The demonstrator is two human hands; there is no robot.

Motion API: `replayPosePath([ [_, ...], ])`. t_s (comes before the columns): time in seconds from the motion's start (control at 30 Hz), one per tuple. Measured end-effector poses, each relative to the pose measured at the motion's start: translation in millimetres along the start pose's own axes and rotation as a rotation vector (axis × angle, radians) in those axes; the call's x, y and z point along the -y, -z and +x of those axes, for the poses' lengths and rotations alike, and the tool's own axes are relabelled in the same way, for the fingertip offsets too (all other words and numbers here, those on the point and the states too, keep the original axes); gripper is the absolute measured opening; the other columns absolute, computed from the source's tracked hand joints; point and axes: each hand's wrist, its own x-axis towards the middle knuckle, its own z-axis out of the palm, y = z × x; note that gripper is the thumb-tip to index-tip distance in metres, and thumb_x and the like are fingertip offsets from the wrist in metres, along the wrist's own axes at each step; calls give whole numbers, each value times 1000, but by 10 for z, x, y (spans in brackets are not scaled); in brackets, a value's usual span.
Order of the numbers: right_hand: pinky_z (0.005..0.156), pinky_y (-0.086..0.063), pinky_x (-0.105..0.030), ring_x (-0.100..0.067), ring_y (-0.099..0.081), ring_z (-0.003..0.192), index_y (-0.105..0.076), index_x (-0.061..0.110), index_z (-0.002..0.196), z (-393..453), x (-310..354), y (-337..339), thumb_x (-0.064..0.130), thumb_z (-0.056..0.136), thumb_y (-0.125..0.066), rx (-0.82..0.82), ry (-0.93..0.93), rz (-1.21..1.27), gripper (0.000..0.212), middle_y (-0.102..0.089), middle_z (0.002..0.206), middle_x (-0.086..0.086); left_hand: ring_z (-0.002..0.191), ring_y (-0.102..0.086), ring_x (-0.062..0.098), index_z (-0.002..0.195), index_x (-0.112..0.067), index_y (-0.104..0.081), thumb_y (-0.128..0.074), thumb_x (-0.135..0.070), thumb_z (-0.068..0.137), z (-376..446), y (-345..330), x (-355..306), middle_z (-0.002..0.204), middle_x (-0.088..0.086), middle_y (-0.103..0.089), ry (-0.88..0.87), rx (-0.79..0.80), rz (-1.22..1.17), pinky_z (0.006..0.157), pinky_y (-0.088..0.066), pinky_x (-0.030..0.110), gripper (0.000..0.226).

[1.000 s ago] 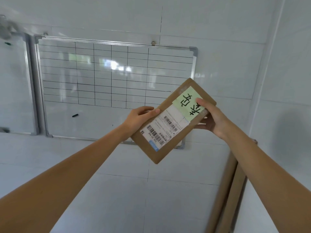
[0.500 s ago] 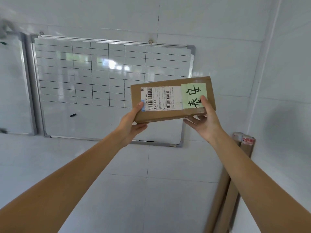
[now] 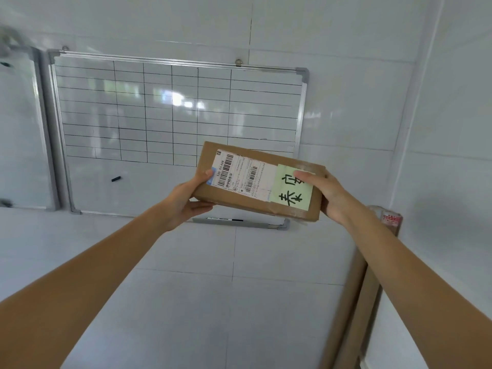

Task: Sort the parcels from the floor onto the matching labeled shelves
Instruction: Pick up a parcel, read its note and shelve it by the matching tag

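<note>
Since a second ago the parcel (image 3: 259, 182) has been swung round from a steep diagonal to nearly level, label side up, so the green note (image 3: 292, 191) can be read. It's held in mid-air before the whiteboard (image 3: 159, 115), left hand (image 3: 186, 202) gripping one end, right hand (image 3: 330, 194) the other. No shelves are seen yet; reading looks done, shelving is next.

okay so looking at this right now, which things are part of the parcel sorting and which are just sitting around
Part of the job:
parcel, with its shipping label and green note
left hand and right hand, both gripping it

Just there:
whiteboard
marker stuck on it
cardboard tubes leaning in the corner
</note>
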Motion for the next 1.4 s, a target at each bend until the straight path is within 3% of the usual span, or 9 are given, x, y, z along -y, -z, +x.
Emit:
replayPosePath([
  [0.2, 69, -65, -35, -26, -77, 96, -62, 12, 135, -4, -19, -100, 19, 81, -86, -95, 11, 126, 59, -78, 114, -11, 108, -68, 30, 127, -21, -62, -70, -53, 83, 36, -30, -89, 130, 7, -63, -10, -44, -35, 101, -53, 41, 55],
  [0.4, 67, -64, -36, -24, -77, 94, -58, 15, 136, -42, -57, -349, 18, 79, -89, -190, 14, 317, 65, -78, 116, -11, 119, -60, 30, 149, -34, -29, -77, -61, 67, 90, -237, -108, 142, 8, -46, 33, -57, -268, 94, -51, 47, 99],
  [0.53, 62, -64, -33, -21, -76, 85, -51, 15, 139, -80, -130, -632, 18, 78, -89, -234, 9, 431, 71, -76, 112, -11, 120, -59, 32, 147, -43, -25, -76, -62, 70, 75, -591, -108, 141, 5, -52, 36, 11, -289, 103, -44, 58, 94],
  [0.73, 51, -60, -28, -21, -74, 87, -45, 17, 135, -86, -268, -1014, 20, 80, -89, -283, -22, 570, 71, -71, 115, -11, 113, -63, 27, 146, -54, -16, -77, -44, 81, 136, -904, -113, 120, -2, -64, -57, -213, -422, 98, -50, 53, 89],
  [0.87, 78, -62, -39, -22, -72, 102, -44, 20, 133, -27, -370, -1080, 28, 79, -89, -268, -76, 534, 70, -69, 122, -9, 108, -67, 24, 145, -54, -23, -79, -43, 80, 185, -830, -96, 118, -1, -69, -90, -258, -390, 94, -54, 50, 86],
  [0.97, 84, -52, -34, -18, -65, 110, -47, 16, 142, 20, -378, -992, 47, 77, -86, -267, -102, 407, 81, -66, 132, -5, 106, -69, 26, 145, -54, -27, -80, -44, 78, 202, -680, -72, 116, 0, -72, -98, -240, -287, 86, -57, 45, 86],
  [1.1, 120, -34, -47, -22, -45, 140, -41, 23, 155, 75, -294, -779, 60, 87, -71, -235, -61, 207, 83, -47, 151, 3, 104, -72, 29, 145, -46, -36, -83, -40, 74, 181, -422, -44, 115, 1, -75, -93, -92, -103, 91, -56, 57, 86],
  [1.27, 124, -29, -50, -20, -39, 148, -38, 34, 157, 58, -230, -774, 66, 95, -53, -131, 104, 20, 71, -41, 161, 10, 95, -76, 25, 139, -42, -43, -72, -30, 89, 113, -428, -8, 111, -1, -76, -87, 70, -28, 70, -62, 43, 59],
  [1.4, 101, -55, -39, -20, -66, 122, -45, 26, 153, 54, -291, -859, 54, 102, -52, -82, 191, 67, 58, -65, 141, -2, 94, -76, 22, 142, -41, -39, -70, -30, 90, 67, -596, -30, 115, 1, -74, -110, 109, -13, 69, -61, 40, 61],
])
